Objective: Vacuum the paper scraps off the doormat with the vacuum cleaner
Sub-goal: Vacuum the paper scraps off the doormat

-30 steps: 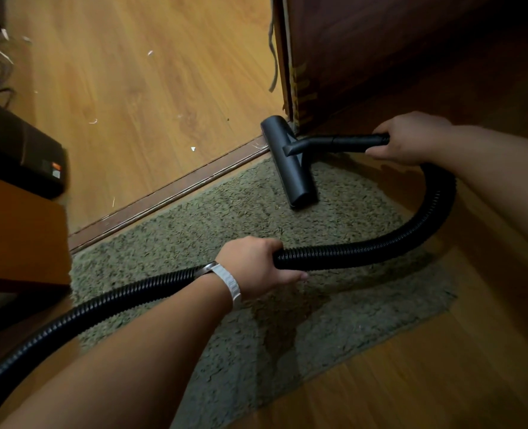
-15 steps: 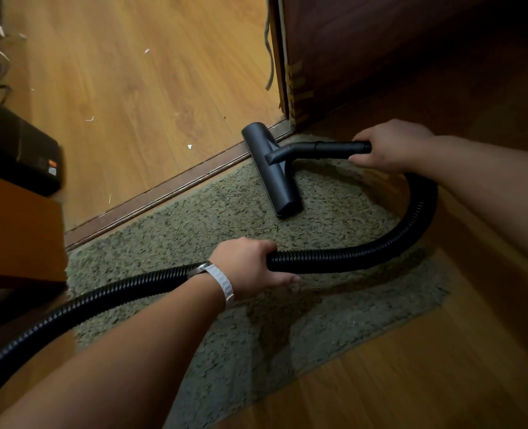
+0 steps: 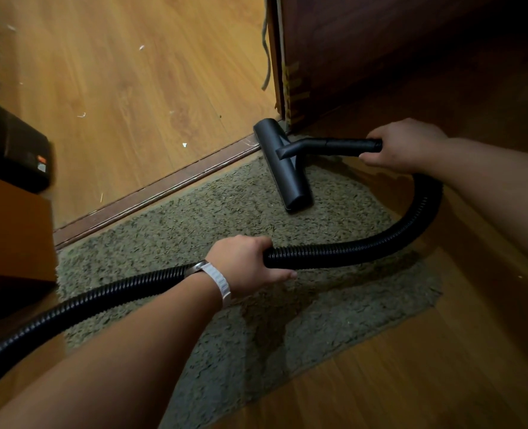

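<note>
The black nozzle (image 3: 283, 164) is set flat on the doormat (image 3: 170, 230) at its 1 o'clock corner, right by the door (image 3: 365, 51) edge. The rigid tube (image 3: 334, 147) is gripped by the right hand (image 3: 405, 145), and the ribbed hose (image 3: 380, 239) is clutched by the left hand (image 3: 241, 264). A few white paper scraps (image 3: 184, 145) are scattered on the wood floor (image 3: 117, 72) around 11 o'clock, past the doormat. On the black box (image 3: 12, 150) at 9 o'clock an orange-and-white label (image 3: 41, 164) is seen, too blurred to be read tbh.
</note>
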Demonstrator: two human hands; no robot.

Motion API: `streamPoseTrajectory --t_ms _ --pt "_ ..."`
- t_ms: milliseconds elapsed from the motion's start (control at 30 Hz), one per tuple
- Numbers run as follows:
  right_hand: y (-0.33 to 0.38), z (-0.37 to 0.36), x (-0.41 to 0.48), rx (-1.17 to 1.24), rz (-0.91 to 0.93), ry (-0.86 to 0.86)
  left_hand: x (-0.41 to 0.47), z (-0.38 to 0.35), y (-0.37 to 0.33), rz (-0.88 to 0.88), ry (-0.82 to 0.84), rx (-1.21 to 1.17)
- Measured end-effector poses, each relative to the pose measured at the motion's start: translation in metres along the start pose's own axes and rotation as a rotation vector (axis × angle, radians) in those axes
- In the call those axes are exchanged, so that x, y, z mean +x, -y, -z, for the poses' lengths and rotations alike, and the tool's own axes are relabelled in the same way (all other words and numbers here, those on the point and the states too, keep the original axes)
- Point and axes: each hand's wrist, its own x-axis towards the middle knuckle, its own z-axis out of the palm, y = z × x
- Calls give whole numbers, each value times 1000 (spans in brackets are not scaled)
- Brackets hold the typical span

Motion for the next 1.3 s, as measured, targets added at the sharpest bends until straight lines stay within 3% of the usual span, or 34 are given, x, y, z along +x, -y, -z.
streamPoseTrajectory --t_ms 433,800,1033,1300 --pt "29 -6 -3 -17 160 33 -5 0 4 -14 48 68" --pt "-17 5 -16 136 12 -22 1 -4 -4 -5 6 13" --pt "-2 -1 -7 68 -40 6 0 -5 5 -10 46 -2" --pt "51 -15 -4 -24 173 68 -17 -10 19 -34 122 52"
